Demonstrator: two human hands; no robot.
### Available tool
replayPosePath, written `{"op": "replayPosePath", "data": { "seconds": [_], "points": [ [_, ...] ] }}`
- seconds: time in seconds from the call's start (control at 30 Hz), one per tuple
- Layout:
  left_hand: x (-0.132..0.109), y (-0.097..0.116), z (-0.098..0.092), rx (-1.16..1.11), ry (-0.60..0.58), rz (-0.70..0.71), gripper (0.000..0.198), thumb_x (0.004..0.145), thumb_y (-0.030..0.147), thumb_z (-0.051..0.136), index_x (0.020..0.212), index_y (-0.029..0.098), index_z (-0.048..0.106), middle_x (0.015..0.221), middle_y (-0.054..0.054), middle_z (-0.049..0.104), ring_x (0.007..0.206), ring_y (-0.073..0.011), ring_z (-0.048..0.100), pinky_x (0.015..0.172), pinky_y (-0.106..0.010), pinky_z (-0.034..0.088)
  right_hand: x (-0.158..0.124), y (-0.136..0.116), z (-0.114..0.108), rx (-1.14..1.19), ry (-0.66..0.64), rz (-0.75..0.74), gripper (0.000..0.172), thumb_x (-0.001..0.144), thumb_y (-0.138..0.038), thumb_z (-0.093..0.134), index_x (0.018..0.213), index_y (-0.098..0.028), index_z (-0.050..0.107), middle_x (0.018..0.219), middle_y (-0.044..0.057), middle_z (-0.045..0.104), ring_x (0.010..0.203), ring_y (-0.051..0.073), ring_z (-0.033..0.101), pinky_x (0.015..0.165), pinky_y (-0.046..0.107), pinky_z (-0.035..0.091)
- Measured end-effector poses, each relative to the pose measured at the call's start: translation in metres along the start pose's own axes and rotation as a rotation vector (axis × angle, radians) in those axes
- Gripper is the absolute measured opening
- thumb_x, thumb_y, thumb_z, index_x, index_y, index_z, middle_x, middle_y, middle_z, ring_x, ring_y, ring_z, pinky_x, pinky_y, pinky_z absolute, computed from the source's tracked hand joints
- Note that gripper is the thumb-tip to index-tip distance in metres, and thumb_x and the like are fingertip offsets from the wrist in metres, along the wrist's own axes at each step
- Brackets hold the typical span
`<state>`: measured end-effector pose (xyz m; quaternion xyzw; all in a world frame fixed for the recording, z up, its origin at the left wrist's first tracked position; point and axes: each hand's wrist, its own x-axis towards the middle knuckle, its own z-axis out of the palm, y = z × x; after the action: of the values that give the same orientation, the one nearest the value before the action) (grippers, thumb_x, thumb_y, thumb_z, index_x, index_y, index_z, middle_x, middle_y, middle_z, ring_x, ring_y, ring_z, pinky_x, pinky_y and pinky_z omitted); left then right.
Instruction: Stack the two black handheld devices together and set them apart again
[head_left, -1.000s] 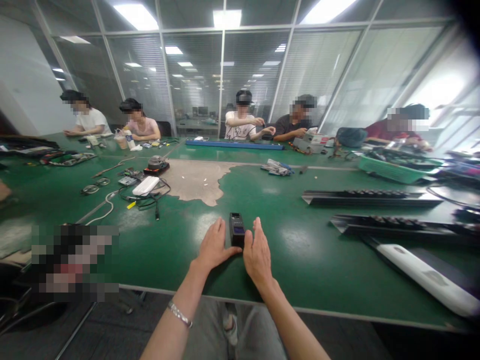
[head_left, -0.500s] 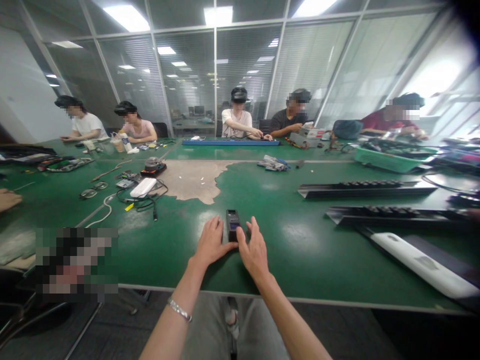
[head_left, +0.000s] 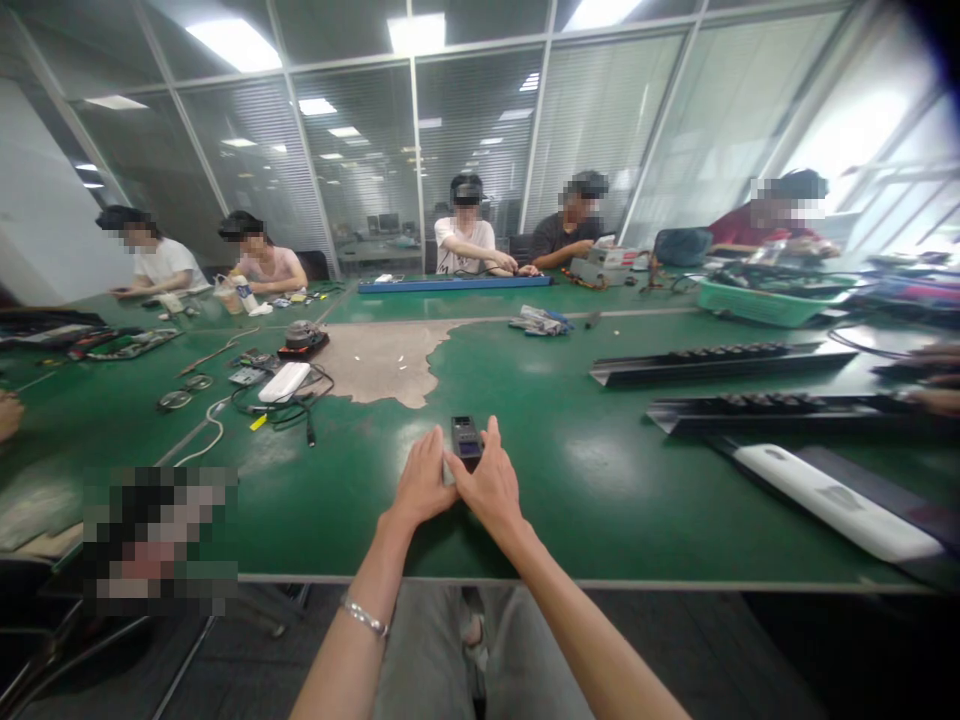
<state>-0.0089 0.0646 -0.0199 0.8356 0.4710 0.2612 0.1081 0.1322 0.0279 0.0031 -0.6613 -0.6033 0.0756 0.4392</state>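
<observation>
A small black device (head_left: 466, 438) with a blue-lit panel lies on the green table (head_left: 570, 500) straight in front of me. My left hand (head_left: 421, 482) rests flat on the table against the device's left side, fingers stretched forward. My right hand (head_left: 487, 480) presses against its right side. The fingers lie along the device and the thumb reaches across its near end toward my left hand. The near end of the device is hidden between my two hands. A silver bracelet (head_left: 364, 617) sits on my left wrist.
Long black strips (head_left: 720, 362) and a white bar (head_left: 832, 500) lie at the right. A white box with cables (head_left: 283, 382) and small parts sit at the left. A worn bare patch (head_left: 382, 362) marks the table's middle. Several people sit around the far side.
My hands have closed in from either side onto the black device. The right thumb now crosses its near end. The view has tilted slightly.
</observation>
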Motion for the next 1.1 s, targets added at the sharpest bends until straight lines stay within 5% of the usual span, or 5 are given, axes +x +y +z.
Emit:
{"op": "replayPosePath", "data": {
  "seconds": [0.53,0.83,1.1],
  "points": [
    [-0.001,0.002,-0.001,0.009,0.000,0.013,0.085,0.088,0.037,0.053,0.159,0.007,0.015,0.153,-0.023,0.044,0.142,-0.0368,0.042,0.120,-0.057,0.029,-0.002,0.001,0.007,-0.032,0.021,-0.040,0.086,0.093,-0.043,0.054,0.159,-0.004,0.015,0.135,0.025,0.062,0.119,0.034,0.064,0.098,0.047,0.052],
    [0.000,0.001,0.000,0.002,-0.009,-0.015,0.102,0.082,0.056,0.067,0.157,0.007,0.019,0.156,-0.025,0.040,0.144,-0.0389,0.041,0.119,-0.057,0.029,0.010,-0.013,-0.013,0.071,0.081,-0.029,0.088,0.093,-0.048,0.055,0.160,-0.007,0.015,0.135,0.023,0.063,0.120,0.035,0.064,0.099,0.048,0.050],
    [-0.002,0.006,-0.006,0.015,-0.018,-0.034,0.109,0.083,0.076,0.060,0.157,0.005,0.021,0.156,-0.027,0.040,0.144,-0.0392,0.040,0.119,-0.053,0.031,0.019,0.008,-0.031,0.052,0.127,0.019,0.089,0.093,-0.051,0.054,0.160,-0.008,0.015,0.139,0.023,0.060,0.122,0.036,0.062,0.101,0.051,0.048]
  ]
}}
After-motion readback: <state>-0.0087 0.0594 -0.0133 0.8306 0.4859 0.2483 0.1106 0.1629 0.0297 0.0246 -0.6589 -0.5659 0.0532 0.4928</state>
